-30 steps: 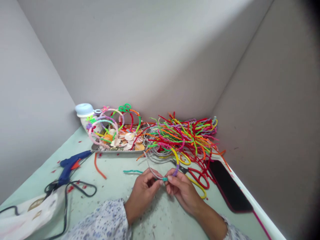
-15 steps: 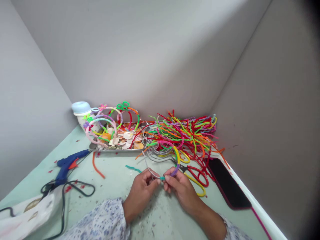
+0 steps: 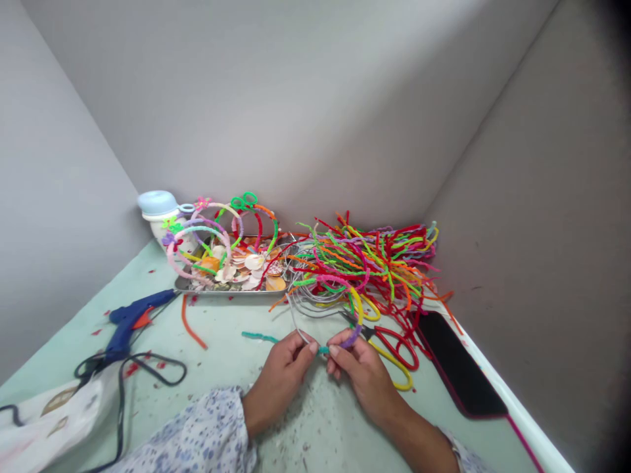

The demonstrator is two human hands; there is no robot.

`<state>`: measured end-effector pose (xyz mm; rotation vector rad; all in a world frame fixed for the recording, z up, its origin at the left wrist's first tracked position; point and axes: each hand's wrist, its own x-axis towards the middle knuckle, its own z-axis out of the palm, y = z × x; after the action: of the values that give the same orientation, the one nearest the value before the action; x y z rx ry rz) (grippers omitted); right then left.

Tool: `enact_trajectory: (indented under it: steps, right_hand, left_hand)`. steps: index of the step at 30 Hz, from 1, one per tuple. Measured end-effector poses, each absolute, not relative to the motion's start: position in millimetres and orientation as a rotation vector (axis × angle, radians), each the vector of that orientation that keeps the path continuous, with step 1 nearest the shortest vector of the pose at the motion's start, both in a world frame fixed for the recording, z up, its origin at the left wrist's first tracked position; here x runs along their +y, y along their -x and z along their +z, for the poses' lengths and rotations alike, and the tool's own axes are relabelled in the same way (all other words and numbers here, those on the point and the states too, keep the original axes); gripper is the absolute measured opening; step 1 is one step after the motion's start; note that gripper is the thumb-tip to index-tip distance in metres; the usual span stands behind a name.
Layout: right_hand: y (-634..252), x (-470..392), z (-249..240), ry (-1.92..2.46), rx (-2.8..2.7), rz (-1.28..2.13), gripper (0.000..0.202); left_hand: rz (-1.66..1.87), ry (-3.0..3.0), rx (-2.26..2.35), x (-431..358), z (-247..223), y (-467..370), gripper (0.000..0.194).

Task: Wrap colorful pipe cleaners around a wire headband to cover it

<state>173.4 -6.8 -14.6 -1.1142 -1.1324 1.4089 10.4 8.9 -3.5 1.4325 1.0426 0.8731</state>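
My left hand is closed, thumb against forefinger, pinching a teal pipe cleaner where it meets a bare grey wire. Its loose end sticks out to the left behind the hand. Across from it, my right hand grips a wire hoop covered in green, pink, yellow and purple pipe cleaner. A short teal winding shows on the wire between both thumbs. Just behind the right hand lie scissors with red and yellow handles. Finished-looking wrapped hoops stand in a metal tray.
Seashells fill the metal tray at the back. Right of it lies a heap of coloured pipe cleaners. A blue glue gun with its cord is at left, near a blue-lidded bottle. A phone lies at right.
The fingertips are slightly farther apart, with a bit more teal showing between them. Both hands keep their pinch, and the view has shifted slightly.
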Motion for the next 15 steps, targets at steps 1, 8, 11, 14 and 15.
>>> enact_trajectory:
  steps: [1,8,11,14,15]
  right_hand:
    - [-173.2,-7.2,-13.3,1.12,-1.138,1.409,0.021]
    - [-171.3,-8.9,-12.1,1.15,-1.161,1.385,0.023]
    - [-171.6,-9.6,-14.6,1.151,-1.186,1.36,0.022]
    - [-171.8,-10.3,-18.0,1.148,-1.208,1.341,0.02]
    - [-171.8,-10.6,-19.0,1.147,-1.213,1.336,0.02]
  left_hand:
    - [0.866,-1.437,1.053,9.3,-4.5,-10.1,0.027]
    - [0.815,-1.444,1.048,13.1,-3.3,-8.3,0.026]
    - [0.802,-1.437,1.05,14.0,-0.2,-7.9,0.024]
    - [0.787,-1.427,1.063,14.6,0.1,-7.9,0.023]
    - [0.779,-1.421,1.063,14.8,-0.6,-7.8,0.024]
